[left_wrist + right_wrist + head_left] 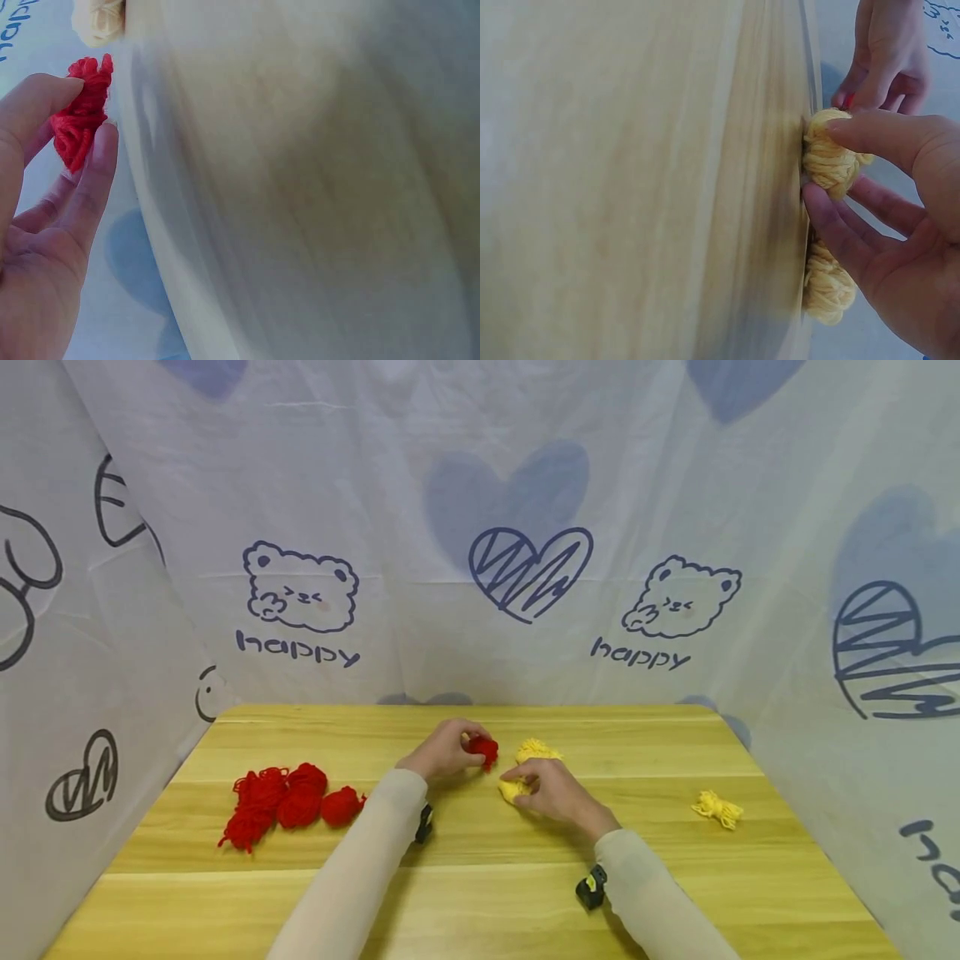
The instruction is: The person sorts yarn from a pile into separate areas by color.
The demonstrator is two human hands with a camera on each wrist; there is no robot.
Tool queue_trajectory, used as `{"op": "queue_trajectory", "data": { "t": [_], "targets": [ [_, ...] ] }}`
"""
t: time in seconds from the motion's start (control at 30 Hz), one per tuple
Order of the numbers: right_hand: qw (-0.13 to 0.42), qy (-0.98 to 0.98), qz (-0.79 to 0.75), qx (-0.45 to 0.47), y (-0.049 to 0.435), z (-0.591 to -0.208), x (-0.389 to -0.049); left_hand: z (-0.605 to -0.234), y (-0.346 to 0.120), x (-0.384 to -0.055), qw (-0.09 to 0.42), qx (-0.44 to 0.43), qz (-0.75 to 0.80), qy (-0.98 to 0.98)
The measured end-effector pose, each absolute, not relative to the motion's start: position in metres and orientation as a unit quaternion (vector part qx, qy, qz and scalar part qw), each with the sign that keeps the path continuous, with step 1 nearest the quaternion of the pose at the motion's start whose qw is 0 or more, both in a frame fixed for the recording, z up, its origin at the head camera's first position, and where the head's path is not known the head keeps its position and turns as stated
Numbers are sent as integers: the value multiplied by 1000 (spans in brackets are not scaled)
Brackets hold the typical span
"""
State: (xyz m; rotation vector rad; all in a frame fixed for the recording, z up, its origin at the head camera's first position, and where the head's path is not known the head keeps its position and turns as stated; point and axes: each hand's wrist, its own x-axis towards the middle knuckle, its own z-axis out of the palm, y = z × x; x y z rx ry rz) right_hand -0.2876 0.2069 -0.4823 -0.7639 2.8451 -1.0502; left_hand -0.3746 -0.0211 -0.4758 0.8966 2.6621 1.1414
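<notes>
Nearest on the counter (487, 910), a red yarn cluster (302, 807) is lying at the left, while a lone yellow bundle (717, 810) is sitting well apart at the right. Nearer the middle, the right hand (555, 791) is pinching a yellow ball (829, 163) between thumb and fingers. A little farther, the left hand (445, 752) is pinching a red ball (82, 112); whether that is touching the counter, I cannot tell. Just behind the right hand, a second yellow ball (537, 748) is resting. Separating by colour seems partly done: most red appears gathered, one yellow is lying aside, and one red and two yellow are apparently awaiting placement.
</notes>
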Motion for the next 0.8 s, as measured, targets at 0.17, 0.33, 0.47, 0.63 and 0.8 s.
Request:
{"op": "queue_trajectory", "data": {
  "t": [0.17,0.33,0.47,0.63,0.8],
  "targets": [
    [10,909,-337,-245,207,-482,-287,-472,-26,-372,54,303,394,866],
    [16,912,-335,-237,208,-481,-287,-468,-34,-367,57,299,403,863],
    [13,911,-334,-241,209,-482,-288,-464,-40,-364,53,296,398,867],
    [8,910,-335,-244,209,-482,-288,-459,-46,-362,51,303,389,869],
    [9,912,-329,-243,208,-482,-287,-455,-52,-359,48,317,385,866]
  ]
}}
